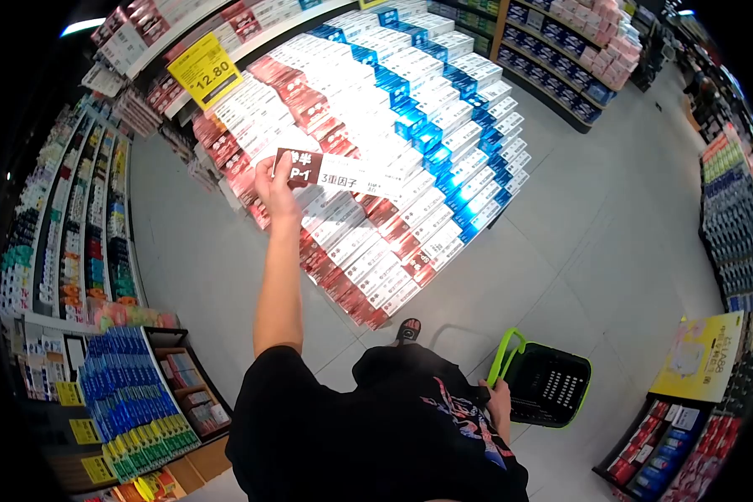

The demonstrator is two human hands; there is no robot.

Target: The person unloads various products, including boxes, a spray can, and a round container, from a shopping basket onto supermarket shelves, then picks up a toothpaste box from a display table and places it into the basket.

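Observation:
My left hand (278, 194) is raised over the front of a stepped display, its fingers closed around the left end of a long toothpaste box (343, 177). The box is white with a dark red end and black characters, held about level. Beneath it rises the stack of similar boxes (368, 226), in bands of white, red and blue. Low on the right, my right hand (499, 402) is closed on the green handle of a shopping basket (588, 381). The basket is black with a green rim and hangs beside my leg; its slotted bottom shows.
A yellow price sign (205, 71) stands at the display's back left. Shelves of bottles (75, 217) curve along the left, with a rack of blue boxes (130, 402) nearer me. On the right are more shelves (732, 226) and a yellow poster stand (699, 356). Grey tiled floor (577, 226) runs between.

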